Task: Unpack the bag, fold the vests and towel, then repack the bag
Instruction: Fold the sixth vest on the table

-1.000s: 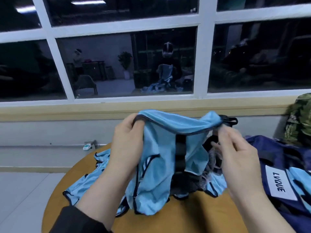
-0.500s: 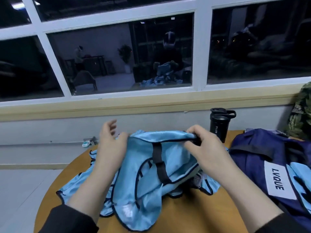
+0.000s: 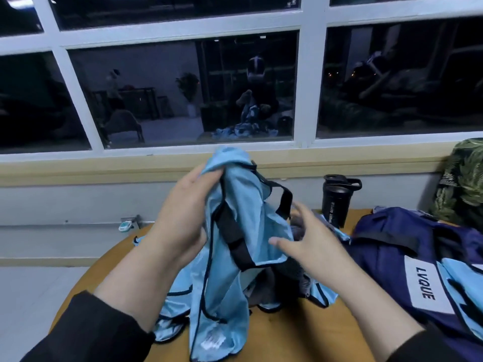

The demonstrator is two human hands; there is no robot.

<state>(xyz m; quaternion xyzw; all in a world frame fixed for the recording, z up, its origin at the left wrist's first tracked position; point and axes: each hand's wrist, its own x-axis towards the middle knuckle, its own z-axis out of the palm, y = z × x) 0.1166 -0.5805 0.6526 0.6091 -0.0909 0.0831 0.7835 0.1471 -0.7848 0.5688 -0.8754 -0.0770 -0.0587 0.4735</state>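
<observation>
Gripping the light-blue vest [image 3: 243, 205] aloft, left hand [image 3: 183, 212] bunches its top; right hand [image 3: 303, 244], fingers spread loose, touches its hem above the desk [image 3: 287, 333].

Vest [image 3: 243, 205] light blue with dark navy piping and black straps, white print near its hem; bag [image 3: 407, 241] navy with white label lettered black; bottle [image 3: 335, 198] black; table [image 3: 295, 335] tan wood; sleeves [image 3: 99, 333] black; cloth [image 3: 465, 178] at right green camouflage.

Dim bluish indoor light; room reflections in the dark window [image 3: 183, 95] at twelve o'clock; motion-blurred right hand [image 3: 305, 244]; wide-angle edge bowing.
</observation>
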